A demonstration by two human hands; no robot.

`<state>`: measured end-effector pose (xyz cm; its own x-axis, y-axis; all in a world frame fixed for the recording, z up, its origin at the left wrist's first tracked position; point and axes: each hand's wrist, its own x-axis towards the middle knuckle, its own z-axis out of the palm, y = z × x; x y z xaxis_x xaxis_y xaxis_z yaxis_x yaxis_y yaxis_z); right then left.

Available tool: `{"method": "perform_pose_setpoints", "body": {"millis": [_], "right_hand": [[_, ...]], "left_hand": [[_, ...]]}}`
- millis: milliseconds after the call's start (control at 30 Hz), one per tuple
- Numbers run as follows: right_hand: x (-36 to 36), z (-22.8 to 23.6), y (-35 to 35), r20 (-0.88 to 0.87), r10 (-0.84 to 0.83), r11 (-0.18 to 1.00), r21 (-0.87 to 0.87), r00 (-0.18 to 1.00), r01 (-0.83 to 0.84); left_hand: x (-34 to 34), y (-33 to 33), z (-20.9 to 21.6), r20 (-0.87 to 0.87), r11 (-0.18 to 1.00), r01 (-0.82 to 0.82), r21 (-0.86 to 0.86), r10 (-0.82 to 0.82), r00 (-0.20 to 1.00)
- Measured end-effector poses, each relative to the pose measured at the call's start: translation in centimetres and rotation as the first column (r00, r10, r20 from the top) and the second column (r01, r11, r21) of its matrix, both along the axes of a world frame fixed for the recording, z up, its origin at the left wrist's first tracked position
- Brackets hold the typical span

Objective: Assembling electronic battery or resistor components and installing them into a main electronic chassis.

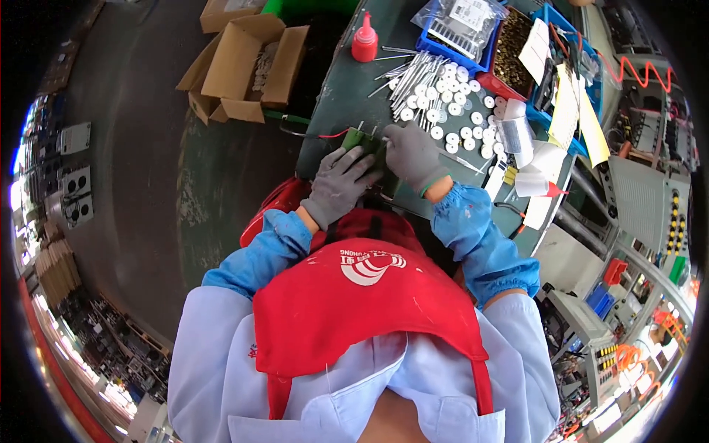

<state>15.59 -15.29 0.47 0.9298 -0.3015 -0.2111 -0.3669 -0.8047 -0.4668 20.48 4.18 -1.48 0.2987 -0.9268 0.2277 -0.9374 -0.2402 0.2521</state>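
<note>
Left hand [340, 183]: gray-gloved, its fingers outstretched and slightly parted, lay unclenched on the green block.
Right hand [415, 156]: gray-gloved too, its fingers curled in beside the block; whether they pinched anything, I couldn't tell.
Green block [354, 138]: sat at the bench's near edge, partly under the hands, slim metal pins [360, 126] jutting up.
Bench [336, 111]: dark green, strewn with shiny straight rods [415, 76] and round white discs [467, 133].
</note>
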Motion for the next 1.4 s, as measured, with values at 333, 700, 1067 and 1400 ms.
{"method": "perform_pose_setpoints", "body": {"millis": [333,700,1067,1400], "right_hand": [[0.6,0.5,-2.6,-0.113,0.057,0.959,0.281,0.992,-0.023],[-1.9,-3.6,-15.4,0.075,-0.456,0.880,-0.111,0.887,0.462],[-1.1,-3.7,-15.5,-0.047,-0.509,0.859,-0.085,0.859,0.504],[-1.0,-5.7,-16.2,-0.016,-0.452,0.891,-0.068,0.892,0.450]], "left_hand": [[0.1,-0.4,0.4,-0.012,0.999,0.033,0.028,-0.033,0.999],[0.2,-0.8,1.9,-0.035,0.995,0.068,0.069,-0.065,0.997],[1.7,-16.2,4.1,-0.252,0.992,-0.120,-0.024,0.111,0.961],[1.4,-24.9,-0.2,-0.071,0.851,-0.200,0.485,0.266,0.961]]}}
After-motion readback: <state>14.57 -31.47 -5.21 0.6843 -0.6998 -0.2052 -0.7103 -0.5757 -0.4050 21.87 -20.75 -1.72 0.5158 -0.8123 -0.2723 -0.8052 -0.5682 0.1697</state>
